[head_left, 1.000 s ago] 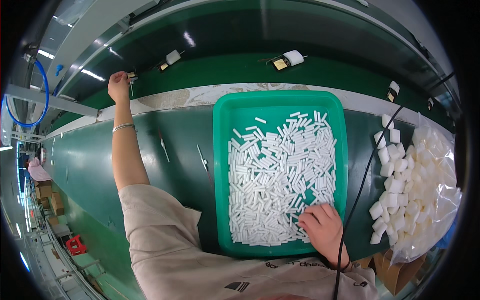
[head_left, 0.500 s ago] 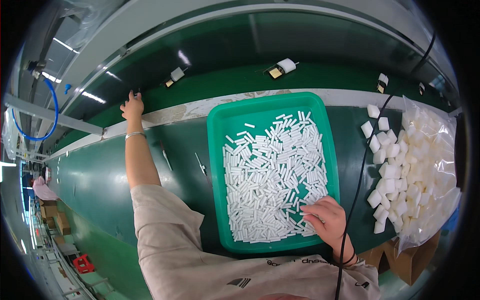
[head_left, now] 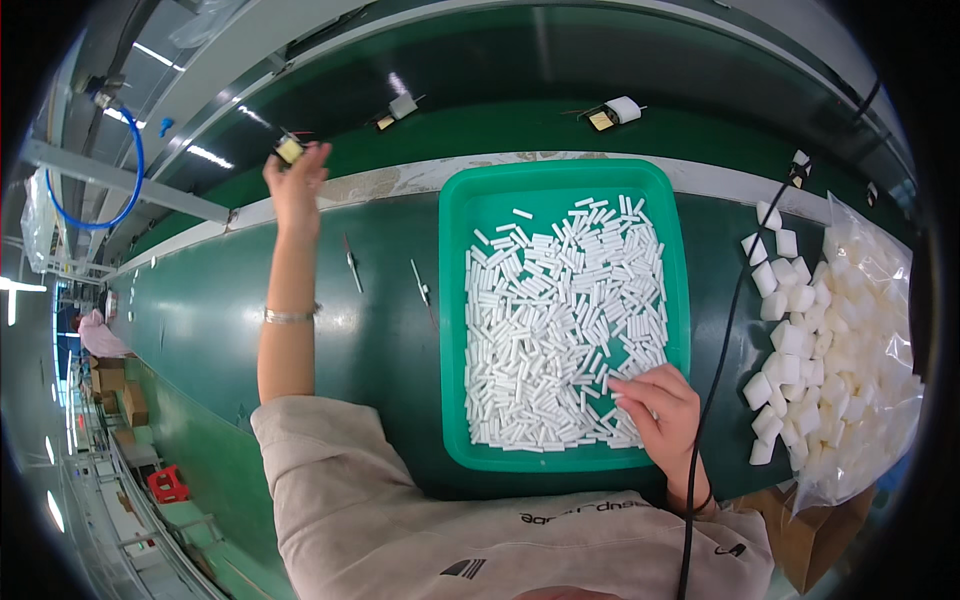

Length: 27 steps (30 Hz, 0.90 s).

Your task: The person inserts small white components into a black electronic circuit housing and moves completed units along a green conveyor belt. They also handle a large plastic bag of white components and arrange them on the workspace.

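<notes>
My left hand (head_left: 297,185) is raised over the far edge of the bench, its fingers closed on a small black part with a yellow block (head_left: 289,149); a thin reddish wire sticks out of it. My right hand (head_left: 662,408) reaches into the green tray (head_left: 454,320) at its lower right, thumb and index finger pinched among short white sticks (head_left: 520,345). What the pinch holds, if anything, is too small to make out. Two thin pen-like tools (head_left: 421,285) lie on the bench left of the tray.
Beyond the bench runs a dark green belt with several black, yellow and white parts (head_left: 614,113). White foam-like blocks (head_left: 790,340) spill from a clear plastic bag (head_left: 868,450) at right. A black cable (head_left: 729,340) hangs across the view. An open cardboard box (head_left: 815,545) stands lower right.
My left hand has lifted the black and yellow part off the belt and turned upward with it. My right hand stays in the tray, its fingertips closer together. The whole view has shifted slightly.
</notes>
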Each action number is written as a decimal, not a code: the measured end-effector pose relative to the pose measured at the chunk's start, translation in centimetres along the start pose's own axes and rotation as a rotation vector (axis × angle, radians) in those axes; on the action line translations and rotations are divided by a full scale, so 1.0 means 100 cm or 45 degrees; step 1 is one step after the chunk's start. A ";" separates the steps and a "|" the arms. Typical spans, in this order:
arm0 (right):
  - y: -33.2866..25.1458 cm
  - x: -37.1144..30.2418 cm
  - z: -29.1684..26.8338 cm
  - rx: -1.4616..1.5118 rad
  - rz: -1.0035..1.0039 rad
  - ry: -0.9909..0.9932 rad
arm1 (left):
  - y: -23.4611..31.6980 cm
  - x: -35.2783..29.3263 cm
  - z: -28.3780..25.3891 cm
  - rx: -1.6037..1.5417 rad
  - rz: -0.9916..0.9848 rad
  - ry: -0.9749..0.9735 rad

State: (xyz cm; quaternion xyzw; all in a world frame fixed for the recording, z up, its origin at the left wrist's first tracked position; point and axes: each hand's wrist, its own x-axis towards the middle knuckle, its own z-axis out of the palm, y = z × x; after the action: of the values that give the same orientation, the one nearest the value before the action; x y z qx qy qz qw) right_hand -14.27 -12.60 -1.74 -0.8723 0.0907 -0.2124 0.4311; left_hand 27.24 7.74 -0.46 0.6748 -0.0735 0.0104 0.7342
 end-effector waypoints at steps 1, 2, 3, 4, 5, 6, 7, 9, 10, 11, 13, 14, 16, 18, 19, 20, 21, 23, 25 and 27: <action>0.000 -0.002 -0.001 0.004 -0.015 -0.002 | 0.012 -0.028 0.008 -0.042 -0.074 -0.154; 0.000 -0.003 0.000 -0.019 -0.036 0.003 | 0.018 -0.055 0.014 -0.054 -0.094 -0.262; -0.001 -0.005 -0.001 -0.055 -0.048 0.013 | 0.023 -0.081 0.023 -0.076 -0.121 -0.380; -0.001 -0.006 -0.001 -0.017 -0.053 0.016 | 0.028 -0.110 0.037 -0.130 -0.180 -0.437; 0.000 -0.007 -0.001 -0.032 -0.046 0.016 | 0.033 -0.137 0.051 -0.188 -0.246 -0.501; 0.002 -0.010 0.000 -0.002 -0.026 0.060 | 0.034 -0.158 0.060 -0.239 -0.330 -0.643; 0.001 -0.011 0.000 0.023 0.000 0.105 | 0.035 -0.177 0.069 -0.295 -0.418 -0.789; -0.006 -0.008 0.001 -0.044 0.002 0.179 | 0.038 -0.216 0.088 -0.527 -0.684 -0.911; -0.008 -0.007 0.001 -0.085 -0.029 0.201 | 0.042 -0.233 0.095 -0.598 -0.796 -0.994; -0.010 -0.008 0.001 -0.130 -0.055 0.225 | 0.042 -0.246 0.102 -0.661 -0.856 -1.066; -0.012 -0.012 -0.001 -0.067 0.001 0.222 | 0.043 -0.266 0.109 -0.686 -0.895 -1.159; -0.012 -0.014 -0.002 0.022 0.027 0.221 | 0.042 -0.270 0.108 -0.670 -0.910 -1.207; -0.010 -0.017 -0.004 0.125 0.102 0.244 | 0.039 -0.278 0.112 -0.709 -0.852 -1.185; -0.008 -0.019 -0.005 0.237 0.163 0.267 | 0.030 -0.275 0.110 -0.809 -0.782 -1.176; -0.005 -0.020 -0.007 0.315 0.239 0.215 | 0.027 -0.276 0.110 -0.809 -0.788 -1.182; -0.004 -0.021 -0.007 0.393 0.313 0.161 | 0.024 -0.277 0.109 -0.841 -0.865 -1.158; -0.004 -0.022 -0.006 0.392 0.316 0.164 | 0.023 -0.278 0.108 -0.872 -0.942 -1.132; -0.005 -0.023 -0.003 0.730 0.498 0.229 | 0.021 -0.281 0.107 -0.894 -0.951 -1.109; -0.007 -0.023 -0.003 0.807 0.516 0.212 | 0.021 -0.281 0.106 -0.901 -0.918 -1.077; -0.008 -0.023 -0.003 0.883 0.538 0.193 | 0.021 -0.281 0.106 -0.906 -0.927 -1.066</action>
State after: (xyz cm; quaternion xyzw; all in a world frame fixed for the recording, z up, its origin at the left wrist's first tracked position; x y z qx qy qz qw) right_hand -16.47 -11.56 -1.58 -0.6193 0.2225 -0.2009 0.7257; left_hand -1.81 -0.25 -1.01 0.3195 -0.1190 -0.5270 0.7784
